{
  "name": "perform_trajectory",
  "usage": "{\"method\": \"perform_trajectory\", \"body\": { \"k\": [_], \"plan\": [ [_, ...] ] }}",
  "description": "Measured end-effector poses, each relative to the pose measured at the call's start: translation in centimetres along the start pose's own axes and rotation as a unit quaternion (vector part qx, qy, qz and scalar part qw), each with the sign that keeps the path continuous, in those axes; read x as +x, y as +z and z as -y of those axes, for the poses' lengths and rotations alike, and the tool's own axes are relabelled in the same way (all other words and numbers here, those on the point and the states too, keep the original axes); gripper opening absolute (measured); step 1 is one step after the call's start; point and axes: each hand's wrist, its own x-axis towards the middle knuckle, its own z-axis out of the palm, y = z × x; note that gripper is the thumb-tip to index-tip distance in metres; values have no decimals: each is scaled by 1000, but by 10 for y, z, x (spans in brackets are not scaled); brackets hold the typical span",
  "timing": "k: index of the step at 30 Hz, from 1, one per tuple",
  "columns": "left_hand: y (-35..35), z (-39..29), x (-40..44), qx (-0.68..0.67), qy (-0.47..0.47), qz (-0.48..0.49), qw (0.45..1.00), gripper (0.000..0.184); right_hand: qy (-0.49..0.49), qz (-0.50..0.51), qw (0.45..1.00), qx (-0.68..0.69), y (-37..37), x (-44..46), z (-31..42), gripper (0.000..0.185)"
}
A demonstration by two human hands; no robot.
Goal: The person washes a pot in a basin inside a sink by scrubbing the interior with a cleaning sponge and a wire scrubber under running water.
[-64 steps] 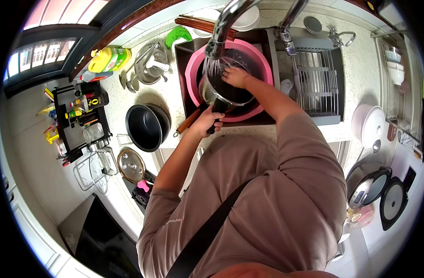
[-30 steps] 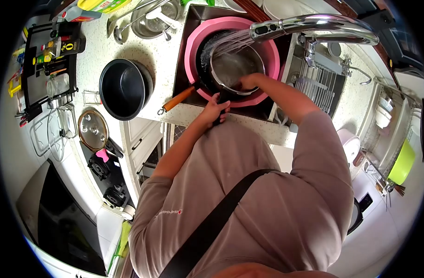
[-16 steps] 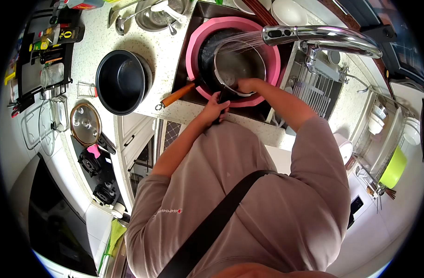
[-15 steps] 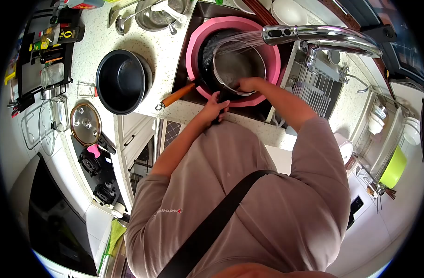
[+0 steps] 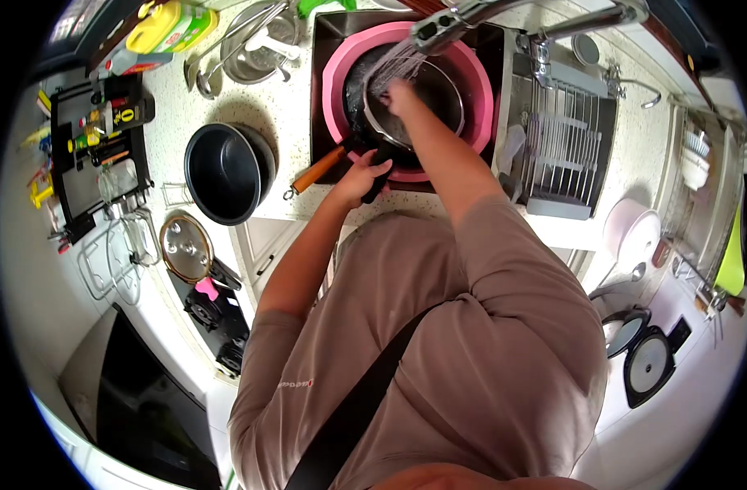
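My left hand (image 5: 363, 180) is wrapped round the black handle of a metal saucepan (image 5: 447, 110) at the near side of the sink. Tilted, the saucepan rests over a pink basin (image 5: 481, 73), with a dark pan (image 5: 355, 102) under it. Inside the saucepan, by its left wall, is my right hand (image 5: 399, 98), its fingers smeared by motion and partly covered by water. Whether it holds anything is hidden. Water streams onto that spot from the faucet head (image 5: 430, 34). A wooden handle (image 5: 318, 170) sticks out left of my left hand.
Left of the sink (image 5: 320, 49) a black inner pot (image 5: 225, 173) stands on the counter. Behind it a steel bowl (image 5: 263, 69) holds ladles, near a yellow bottle (image 5: 173, 26). A dish rack (image 5: 561, 143) is on the right. A glass lid (image 5: 187, 247) lies by the stove.
My right hand has moved from the saucepan's near rim up and left, into the water stream. My left hand keeps its hold on the handle. The view has shifted.
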Motion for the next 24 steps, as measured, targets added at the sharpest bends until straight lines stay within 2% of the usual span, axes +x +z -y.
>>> {"method": "perform_trajectory", "body": {
  "k": [1, 2, 3, 4, 6, 8, 10, 11, 12, 15, 16, 17, 18, 19, 20, 21, 22, 24],
  "plan": [
    [-2, -2, -2, 19, 2, 2, 1000, 37, 20, 52, 998, -37, 5, 26, -20, 22],
    [-1, -5, -2, 29, -2, 3, 1000, 37, -2, 84, 983, -165, 14, 23, -34, 28],
    [1, -8, -3, 52, 10, -9, 999, 36, 0, 146, 969, -198, 24, -3, -29, 35],
    [2, -12, -3, 76, 23, -20, 997, 36, -4, 152, 941, -303, 36, -76, 4, 39],
    [5, -23, -2, 115, 34, -13, 993, 37, 63, 244, 937, -241, 35, -107, 21, 38],
    [6, -27, -3, 145, 45, -8, 988, 37, 37, 146, 973, -173, 45, -103, 19, 35],
    [-2, -30, -9, 161, 21, 8, 987, 43, -17, 90, 995, -41, 53, -16, -16, 28],
    [-3, -31, -9, 169, 7, 15, 986, 46, -15, 88, 995, -35, 52, -22, 1, 28],
    [-2, -30, -10, 173, 2, 16, 985, 46, -12, 22, 999, 33, 44, -28, 14, 28],
    [1, -30, -7, 169, -17, 51, 984, 48, -4, -171, 958, 230, 26, -31, 36, 28],
    [4, -24, -5, 187, -26, 41, 981, 48, -2, -170, 957, 234, 30, -16, 17, 28],
    [6, -20, -4, 206, -35, 33, 977, 49, -49, -115, 992, 17, 35, 12, -19, 32],
    [8, -21, -5, 211, -38, 36, 976, 49, -92, -56, 974, -200, 36, 27, -38, 36],
    [10, -23, -6, 207, -44, 39, 977, 48, -141, 9, 936, -323, 30, -21, -25, 39],
    [12, -24, -8, 200, -49, 43, 978, 47, -185, 74, 875, -441, 22, -77, -8, 41],
    [14, -25, -11, 202, -52, 46, 977, 47, -137, 166, 868, -447, 16, -81, -5, 41],
    [14, -28, -15, 183, -57, 49, 980, 46, -120, 199, 882, -410, 12, -84, 0, 40],
    [12, -30, -17, 167, -63, 53, 982, 44, -167, 75, 899, -399, 18, -91, 6, 35]
  ]
}}
